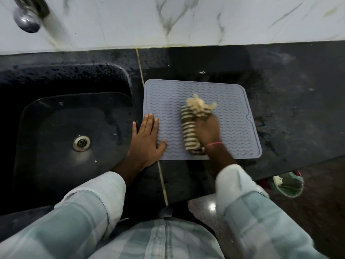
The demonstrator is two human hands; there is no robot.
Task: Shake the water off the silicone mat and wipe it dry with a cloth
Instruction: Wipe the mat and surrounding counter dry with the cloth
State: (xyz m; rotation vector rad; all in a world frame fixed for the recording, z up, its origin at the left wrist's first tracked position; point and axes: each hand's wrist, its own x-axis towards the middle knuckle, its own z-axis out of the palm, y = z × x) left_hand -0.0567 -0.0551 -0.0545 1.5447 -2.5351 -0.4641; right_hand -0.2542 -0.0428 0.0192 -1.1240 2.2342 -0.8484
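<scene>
Mat (pixel 168 94) beside sink rim (pixel 133 85), cloth (pixel 189 128) mid-mat

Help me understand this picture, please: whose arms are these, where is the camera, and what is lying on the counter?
There is no machine here: a person works with two bare hands. The single camera sits on that person's head and looks forward and down, so the sleeves enter from the bottom. On the dark counter, right of the sink, a grey silicone mat lies flat. The left hand rests open on the mat's left edge with its fingers straight, apparently steadying it. The right hand has its grip on a striped cloth pressed to the middle of the mat. Hand and cloth are blurred, which suggests wiping. A tap shows at the top left, above the sink.
</scene>
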